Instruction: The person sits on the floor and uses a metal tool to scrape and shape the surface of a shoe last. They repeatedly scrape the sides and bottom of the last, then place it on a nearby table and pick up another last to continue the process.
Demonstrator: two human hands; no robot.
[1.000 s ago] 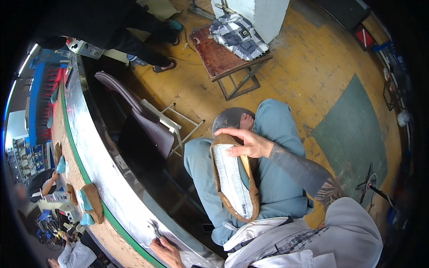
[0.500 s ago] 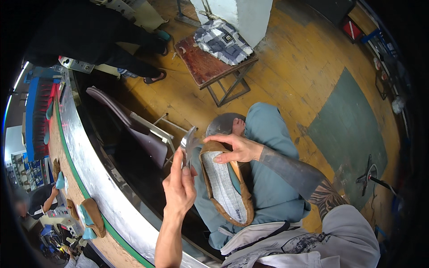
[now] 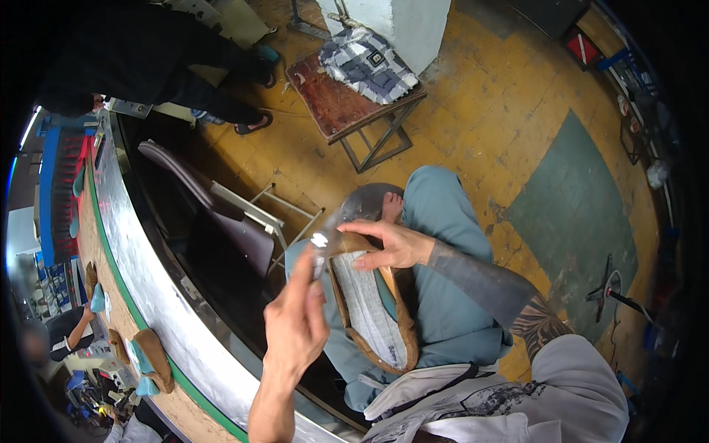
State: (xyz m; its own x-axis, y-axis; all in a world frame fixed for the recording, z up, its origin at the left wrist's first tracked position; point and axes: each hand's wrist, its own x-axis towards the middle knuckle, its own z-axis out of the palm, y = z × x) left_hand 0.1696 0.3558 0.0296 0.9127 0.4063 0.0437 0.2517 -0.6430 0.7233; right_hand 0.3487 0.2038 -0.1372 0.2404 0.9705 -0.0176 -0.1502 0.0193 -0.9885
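Across my lap lies a brown shoe upper (image 3: 407, 328) with a long grey insole (image 3: 362, 295) facing up. A strip of turquoise (image 3: 387, 301) shows along its right side. My right hand (image 3: 395, 246) is closed on the far end of the shoe upper, fingers over its outer edge and thumb on the inner side. Just left of that end, my left hand (image 3: 297, 317) grips a shiny metal tool (image 3: 319, 241). Motion blurs the tool, and its exact kind cannot be made out.
A metal-edged bench (image 3: 159, 251) curves along my left, bearing brown shoe pieces (image 3: 153, 358) with turquoise forms. Beyond the bench is a dark chair (image 3: 236, 236). A low table (image 3: 325, 103) with a checked cloth (image 3: 369, 63) stands ahead. Another person (image 3: 162, 59) stands far left.
The metal tool and my left hand have shifted a little, and the tool is now more smeared, with a bright glint. My right hand and the shoe upper stay almost in place.
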